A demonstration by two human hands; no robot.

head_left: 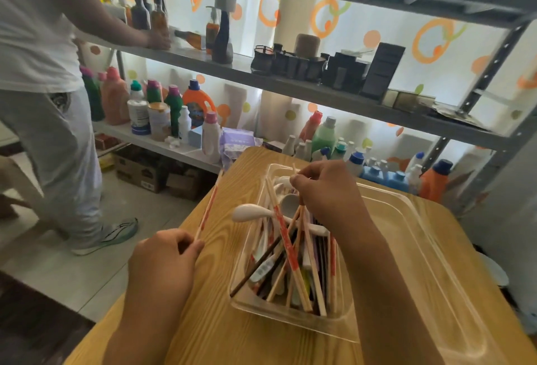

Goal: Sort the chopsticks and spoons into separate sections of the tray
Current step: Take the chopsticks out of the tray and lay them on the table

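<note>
A clear plastic tray (430, 251) lies on the wooden table (220, 321). Its left section holds a jumbled pile of chopsticks (293, 260) mixed with white spoons (251, 213). The right section looks bare. My left hand (165, 266) is left of the tray and grips a red-and-white chopstick (208, 209) that points up and away. My right hand (322, 190) hovers over the far end of the pile and pinches a thin wooden chopstick (295, 170) whose tip sticks up above my fingers.
A metal shelf unit (290, 86) loaded with bottles and dark boxes stands just beyond the table. Another person in a white shirt (37, 45) stands at the left, reaching onto the shelf. Cardboard boxes (139, 173) sit on the floor under the shelf.
</note>
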